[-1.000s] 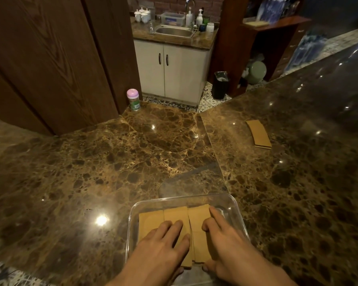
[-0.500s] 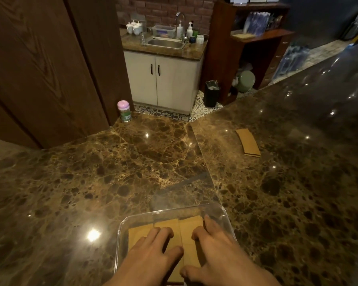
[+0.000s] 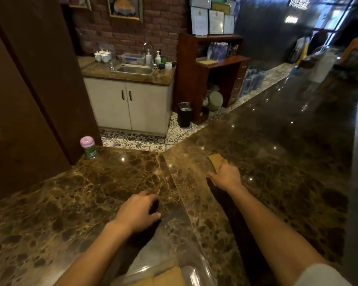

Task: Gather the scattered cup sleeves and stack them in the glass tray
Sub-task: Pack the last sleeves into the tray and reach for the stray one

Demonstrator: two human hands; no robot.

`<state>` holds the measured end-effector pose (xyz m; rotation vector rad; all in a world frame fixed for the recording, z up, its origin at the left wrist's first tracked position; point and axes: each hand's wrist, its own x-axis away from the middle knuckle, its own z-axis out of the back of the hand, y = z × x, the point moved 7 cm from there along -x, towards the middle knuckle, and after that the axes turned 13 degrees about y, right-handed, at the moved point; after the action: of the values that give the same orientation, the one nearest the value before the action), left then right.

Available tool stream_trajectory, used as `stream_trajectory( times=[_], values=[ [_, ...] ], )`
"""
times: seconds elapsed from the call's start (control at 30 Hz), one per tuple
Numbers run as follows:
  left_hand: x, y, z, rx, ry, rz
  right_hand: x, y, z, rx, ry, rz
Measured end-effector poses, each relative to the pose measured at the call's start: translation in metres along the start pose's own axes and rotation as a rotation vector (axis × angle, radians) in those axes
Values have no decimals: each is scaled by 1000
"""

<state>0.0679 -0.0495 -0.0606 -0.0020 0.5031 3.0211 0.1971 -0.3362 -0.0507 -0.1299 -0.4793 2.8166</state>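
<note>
The right hand (image 3: pixel 225 175) reaches well out across the marble counter (image 3: pixel 70 203), fingers curled onto the near end of the last loose cup sleeve (image 3: pixel 215 162), whose long axis runs away from the person. The left hand (image 3: pixel 136 213) hovers half-curled and empty, nearer the glass tray (image 3: pixel 196 265) at the counter's near edge.

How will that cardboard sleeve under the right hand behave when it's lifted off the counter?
The cup sleeve looks like thin flat cardboard, so it is probably very light and may flex. It lies flush on the polished marble counter, so it may slide rather than lift; catching an edge could help. The right hand already rests on its near end.
</note>
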Motion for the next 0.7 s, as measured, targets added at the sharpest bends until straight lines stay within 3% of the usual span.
stream_trajectory(
  times=[0.23, 0.53, 0.6, 0.7],
  values=[
    [-21, 8, -40, -120, -212, 70, -43, 18, -26, 40, 37, -87],
    [-18, 0, -45, -61, -239, 130, -57, 4, -39, 149, -118, -17],
    [-19, 2, -36, 48, -159, 142, -39, -9, -28, -46, -154, -6],
    [-18, 18, -9, 629, 49, 244, 21, -41, -12, -628, -297, -61]
  ],
)
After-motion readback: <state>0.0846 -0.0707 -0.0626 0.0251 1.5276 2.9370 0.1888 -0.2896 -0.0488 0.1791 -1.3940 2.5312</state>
